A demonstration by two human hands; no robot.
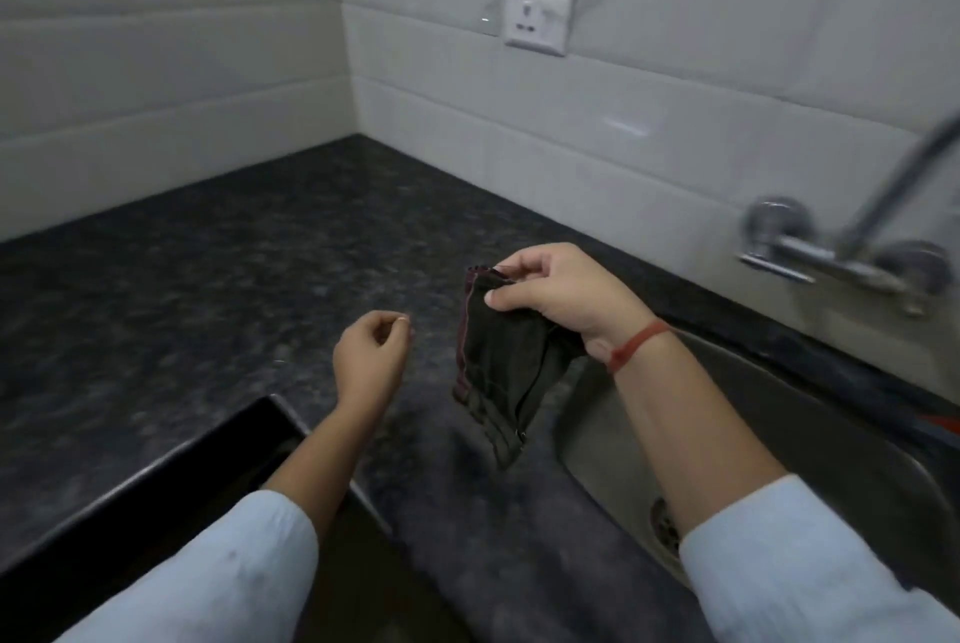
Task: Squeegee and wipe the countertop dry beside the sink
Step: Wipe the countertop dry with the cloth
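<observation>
A dark speckled granite countertop (208, 268) fills the left and middle of the head view, running into a tiled corner. My right hand (561, 294) pinches the top edge of a dark green cloth (498, 362) with a reddish hem; the cloth hangs down in the air over the counter strip beside the sink. My left hand (371, 356) hovers above the counter, a little left of the cloth, fingers loosely curled and holding nothing. A steel sink (779, 434) lies at the lower right, under my right forearm. No squeegee is visible.
A chrome wall tap (841, 258) juts out above the sink at the right. A white socket (537, 21) sits on the tiled back wall. A rectangular black cutout (218, 476) opens in the counter near the front, under my left forearm.
</observation>
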